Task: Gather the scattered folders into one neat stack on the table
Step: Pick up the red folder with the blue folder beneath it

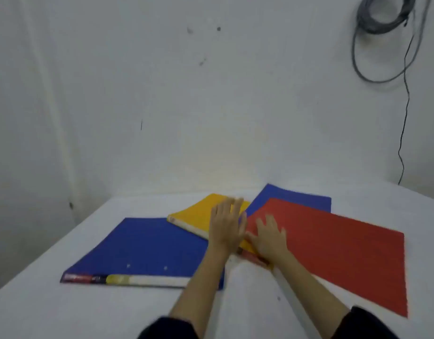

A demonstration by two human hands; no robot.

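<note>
Several folders lie fanned out on a white table (39,302). A large blue folder (142,248) is at the left, its spine toward me. A yellow folder (199,214) overlaps its far right corner. A red folder (338,253) lies at the right, on top of a second blue folder (294,196) behind it. My left hand (225,226) rests flat on the yellow folder, fingers spread. My right hand (269,238) lies flat on the red folder's left corner, beside the left hand. Neither hand grips anything.
A white wall stands right behind the table. Coiled grey cables (385,18) hang on it at the upper right, with one thin wire (404,133) dropping to the table's far right edge. Bare table surface lies in front of the folders.
</note>
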